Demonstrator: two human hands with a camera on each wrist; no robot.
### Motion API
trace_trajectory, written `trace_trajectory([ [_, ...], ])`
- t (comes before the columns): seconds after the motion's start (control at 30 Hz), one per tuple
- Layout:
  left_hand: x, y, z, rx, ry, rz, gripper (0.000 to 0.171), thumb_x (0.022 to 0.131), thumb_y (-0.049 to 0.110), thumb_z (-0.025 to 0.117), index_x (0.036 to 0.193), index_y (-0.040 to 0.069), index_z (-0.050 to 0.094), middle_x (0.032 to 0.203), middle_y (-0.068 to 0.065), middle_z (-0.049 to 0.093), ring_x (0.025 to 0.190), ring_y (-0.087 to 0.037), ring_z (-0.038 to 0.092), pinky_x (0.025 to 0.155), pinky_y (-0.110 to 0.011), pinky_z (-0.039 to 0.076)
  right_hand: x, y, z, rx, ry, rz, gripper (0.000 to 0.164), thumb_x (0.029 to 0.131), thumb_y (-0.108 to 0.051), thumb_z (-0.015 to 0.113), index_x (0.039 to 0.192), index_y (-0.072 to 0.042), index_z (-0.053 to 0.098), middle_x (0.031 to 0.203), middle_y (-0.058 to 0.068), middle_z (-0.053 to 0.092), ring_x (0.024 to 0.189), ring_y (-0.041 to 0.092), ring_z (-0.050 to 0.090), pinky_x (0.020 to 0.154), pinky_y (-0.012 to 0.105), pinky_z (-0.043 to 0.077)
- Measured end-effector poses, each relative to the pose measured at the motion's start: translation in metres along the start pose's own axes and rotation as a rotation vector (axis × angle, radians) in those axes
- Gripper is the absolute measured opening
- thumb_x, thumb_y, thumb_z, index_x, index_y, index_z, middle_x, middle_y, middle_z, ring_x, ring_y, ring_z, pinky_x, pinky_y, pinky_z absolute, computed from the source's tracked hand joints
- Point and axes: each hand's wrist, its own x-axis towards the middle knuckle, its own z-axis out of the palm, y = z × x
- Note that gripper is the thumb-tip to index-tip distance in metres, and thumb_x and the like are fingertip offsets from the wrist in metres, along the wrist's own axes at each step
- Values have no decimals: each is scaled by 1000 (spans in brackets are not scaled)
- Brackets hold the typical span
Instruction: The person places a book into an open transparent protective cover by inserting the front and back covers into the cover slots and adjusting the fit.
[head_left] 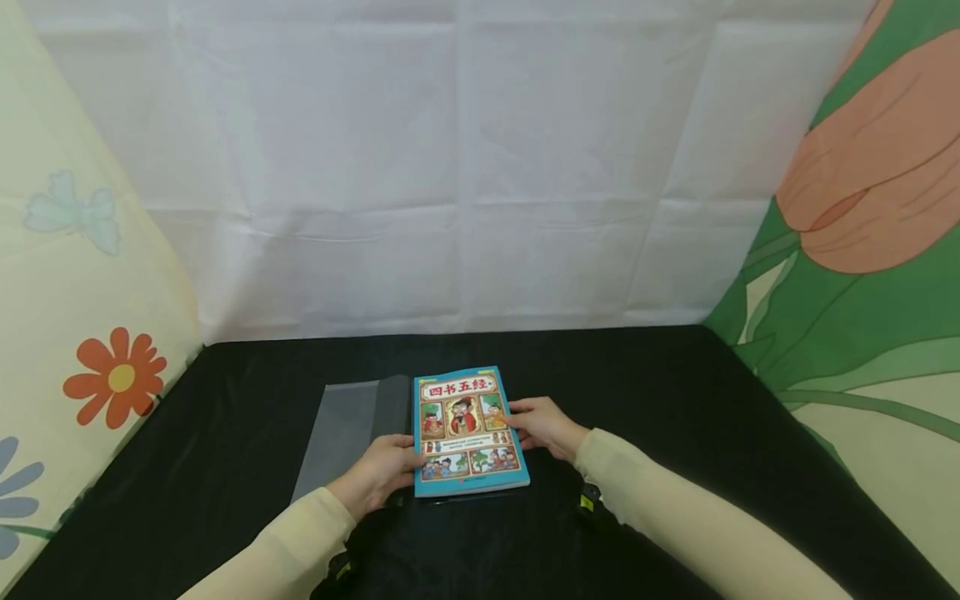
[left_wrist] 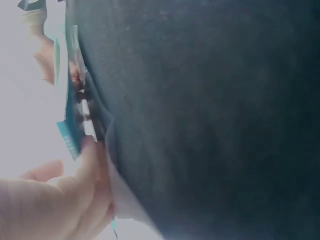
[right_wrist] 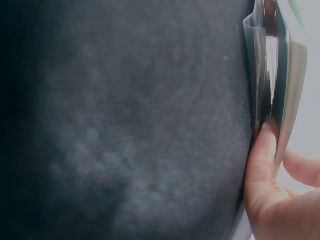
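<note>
A blue picture-covered book (head_left: 465, 429) is held between both hands, low over the black table, its front cover facing up. My left hand (head_left: 381, 471) grips its left edge with the thumb on top. At the right edge my right hand (head_left: 543, 427) pinches the book, thumb above and fingers beneath. A clear plastic book cover (head_left: 341, 425) lies opened out to the left, with a dark band beside the spine. In the right wrist view, clear plastic (right_wrist: 256, 60) stands just under the book (right_wrist: 295, 90), with fingers in the gap between them.
The black cloth (head_left: 622, 375) spreads over the table on all sides of the book. A white sheet (head_left: 450, 167) hangs behind the table. Flower-printed cloths flank it on the left (head_left: 112, 275) and right (head_left: 862, 317).
</note>
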Motion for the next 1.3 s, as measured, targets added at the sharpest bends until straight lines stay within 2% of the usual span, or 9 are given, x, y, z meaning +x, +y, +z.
trace_trajectory([
  [0.3,-8,8,-2,98,22,26,56,97,6,50,138,-24,24,131,-38,43,121,-47,48,98,-52,43,0,1,1,-89,-21,-59,38,99,-8,55,131,11,52,85,11,70,65,14,63,59,29,54],
  [0.5,-14,10,0,117,9,37,54,98,8,48,139,-21,27,137,-36,38,128,-50,37,105,-55,34,2,-1,0,-167,-32,-78,40,98,-9,58,132,10,52,78,10,67,58,14,58,55,28,53],
  [0.73,-16,11,6,141,28,42,52,98,7,49,138,-20,30,137,-35,39,128,-49,37,105,-56,33,5,-2,-2,-163,-38,-71,44,96,-7,61,133,13,48,76,11,64,54,13,55,51,25,51],
  [0.87,-18,11,9,161,46,68,53,97,8,49,139,-18,31,138,-35,37,129,-48,35,105,-58,31,3,-3,-3,-136,-45,-60,46,95,-7,62,133,13,46,78,12,63,55,13,55,52,26,51],
  [1.07,-17,8,8,159,33,89,52,97,9,49,139,-17,32,136,-33,40,127,-45,39,104,-57,32,3,-3,-4,-108,-50,-45,44,95,-8,62,130,13,46,80,14,64,56,14,56,53,27,52],
  [1.2,-16,8,6,161,21,93,52,98,10,50,139,-16,32,136,-32,42,126,-45,40,104,-58,32,1,-5,-4,-162,-45,-72,36,97,-12,60,123,12,52,79,13,63,56,14,57,54,29,53],
  [1.3,-15,8,5,156,11,94,51,98,10,50,138,-17,33,135,-31,42,126,-45,40,104,-58,32,-1,-6,-3,-255,-45,-124,31,98,-17,59,116,9,57,76,11,63,55,15,56,54,30,52],
])
